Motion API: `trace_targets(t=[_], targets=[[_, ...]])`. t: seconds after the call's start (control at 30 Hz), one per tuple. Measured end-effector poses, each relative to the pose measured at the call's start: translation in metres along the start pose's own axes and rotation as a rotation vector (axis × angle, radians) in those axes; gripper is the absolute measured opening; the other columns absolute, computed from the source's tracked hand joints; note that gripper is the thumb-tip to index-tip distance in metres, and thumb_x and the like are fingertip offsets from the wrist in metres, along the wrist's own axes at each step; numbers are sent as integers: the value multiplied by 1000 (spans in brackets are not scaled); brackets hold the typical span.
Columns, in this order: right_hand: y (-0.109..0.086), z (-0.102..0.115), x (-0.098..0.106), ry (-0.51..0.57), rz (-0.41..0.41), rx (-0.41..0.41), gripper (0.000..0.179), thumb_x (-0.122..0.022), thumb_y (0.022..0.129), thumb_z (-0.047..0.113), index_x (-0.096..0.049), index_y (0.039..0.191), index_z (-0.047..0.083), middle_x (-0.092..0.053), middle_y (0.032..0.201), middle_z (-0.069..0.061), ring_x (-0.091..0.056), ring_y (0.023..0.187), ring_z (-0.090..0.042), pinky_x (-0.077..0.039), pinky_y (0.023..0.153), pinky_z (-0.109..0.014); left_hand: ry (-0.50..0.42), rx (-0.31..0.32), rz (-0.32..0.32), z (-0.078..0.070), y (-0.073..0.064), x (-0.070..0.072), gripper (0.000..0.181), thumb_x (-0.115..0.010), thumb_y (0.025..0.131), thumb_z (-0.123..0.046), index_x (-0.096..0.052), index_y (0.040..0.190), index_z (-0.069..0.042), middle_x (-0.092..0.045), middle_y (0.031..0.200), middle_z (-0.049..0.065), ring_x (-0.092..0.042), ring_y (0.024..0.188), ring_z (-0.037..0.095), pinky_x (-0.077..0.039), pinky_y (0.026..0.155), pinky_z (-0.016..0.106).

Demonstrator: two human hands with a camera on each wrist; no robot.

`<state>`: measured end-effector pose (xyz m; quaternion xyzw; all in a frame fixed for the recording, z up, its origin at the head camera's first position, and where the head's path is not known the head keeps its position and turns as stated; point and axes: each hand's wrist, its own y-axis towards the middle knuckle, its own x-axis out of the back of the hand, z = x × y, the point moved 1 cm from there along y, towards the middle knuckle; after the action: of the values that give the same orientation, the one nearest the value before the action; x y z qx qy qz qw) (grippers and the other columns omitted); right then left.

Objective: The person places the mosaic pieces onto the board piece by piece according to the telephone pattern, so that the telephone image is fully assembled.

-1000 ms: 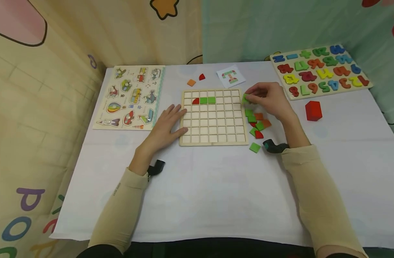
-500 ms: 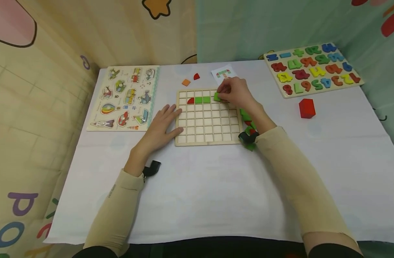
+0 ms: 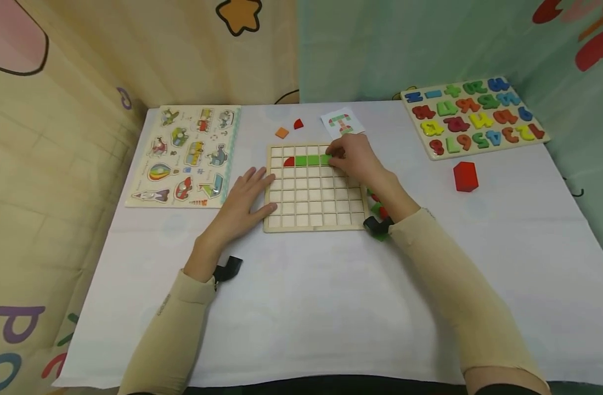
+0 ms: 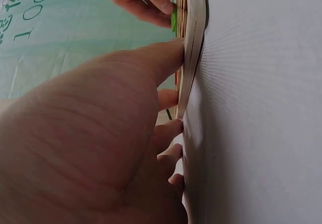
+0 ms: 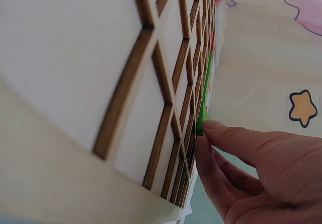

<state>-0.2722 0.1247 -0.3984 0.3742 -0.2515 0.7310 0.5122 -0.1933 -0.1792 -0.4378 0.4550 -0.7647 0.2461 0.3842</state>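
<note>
A wooden grid board (image 3: 308, 208) lies on the white-covered table. My left hand (image 3: 239, 204) rests at its left edge, fingers spread, thumb and index fingertip touching the frame. In its second row sit a red quarter-circle tile (image 3: 289, 162) and, beside it, green square tiles (image 3: 307, 160). To their right, my right hand (image 3: 358, 158) pinches another green square tile (image 5: 203, 118) between thumb and finger. That tile looks tilted against the grid in the right wrist view. Fingers partly cover it in the head view.
Loose green and red tiles (image 3: 376, 209) lie right of the board, partly hidden under the right wrist. Behind it are an orange tile (image 3: 281, 133), a red tile (image 3: 298, 124) and a pattern card (image 3: 342, 122). Puzzle boards (image 3: 192, 175) (image 3: 474, 118) and a red block (image 3: 466, 176) stand at the sides.
My right hand has carried the green square tile leftward from the board's right edge into the row, beside the placed green tiles. The left hand has stayed on the board's edge.
</note>
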Motion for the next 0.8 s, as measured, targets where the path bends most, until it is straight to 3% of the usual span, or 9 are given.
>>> trace_targets(t=[0.3, 0.53, 0.8], targets=[[-18, 2, 3, -74, 2, 21, 40, -72, 99, 11, -68, 136, -3, -67, 119, -23, -63, 105, -35, -55, 91, -48, 27, -7, 6, -5, -1, 4, 72, -65, 105, -36, -35, 166, -14, -19, 177, 9, -5, 166, 30, -2, 135, 47], [-61, -24, 19, 116, -45, -114, 37, -70, 103, 25, -70, 134, 4, -69, 123, -16, -64, 110, -31, -58, 97, -47, 9, 9, 17, -3, -3, 3, 71, -66, 104, -34, -36, 165, -12, -20, 176, 11, -6, 166, 32, -2, 135, 50], [-100, -57, 40, 155, -88, -247, 44, -70, 102, 40, -71, 134, 10, -71, 126, -13, -61, 116, -29, -52, 88, -25, 15, 8, 15, -1, -3, 2, 71, -64, 105, -37, -34, 166, -13, -18, 177, 10, -4, 166, 31, -2, 135, 51]])
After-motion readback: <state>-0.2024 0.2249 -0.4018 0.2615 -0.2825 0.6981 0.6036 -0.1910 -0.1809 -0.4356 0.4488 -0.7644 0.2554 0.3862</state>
